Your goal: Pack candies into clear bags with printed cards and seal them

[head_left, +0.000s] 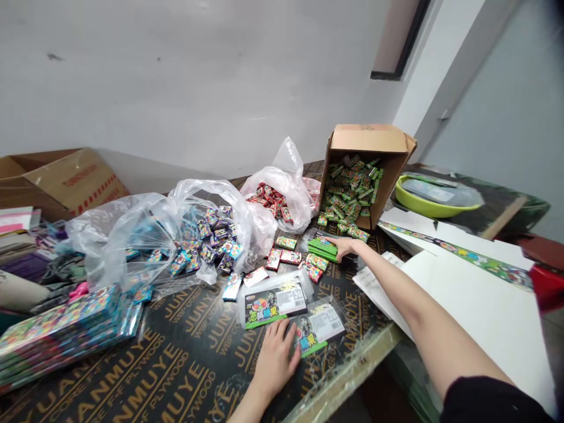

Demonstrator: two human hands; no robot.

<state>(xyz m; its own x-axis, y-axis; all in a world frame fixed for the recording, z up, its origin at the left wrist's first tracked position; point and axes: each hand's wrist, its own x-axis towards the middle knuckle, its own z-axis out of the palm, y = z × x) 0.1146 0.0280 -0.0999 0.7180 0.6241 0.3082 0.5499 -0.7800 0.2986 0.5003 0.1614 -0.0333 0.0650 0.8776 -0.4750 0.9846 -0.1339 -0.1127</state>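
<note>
My right hand (346,247) reaches out and grips the near end of a stack of flat green-edged packets (322,248). My left hand (275,355) lies with its fingers spread on the board, its tips at the lower edge of two clear plastic sleeves with black-and-green printed cards, one on the left (268,304) and one on the right (321,326). Close to the green stack are small boxes: a green one (286,242), a red one (274,259) and a white-faced one (255,277). A blue box (232,286) lies farther left.
A carton (370,141) on its side spills small green boxes. Plastic bags hold red boxes (271,200) and blue and purple boxes (211,235). Wrapped bundles (66,329) lie at left, white cardboard sheets (476,294) at right, behind them a yellow-green basin (434,207).
</note>
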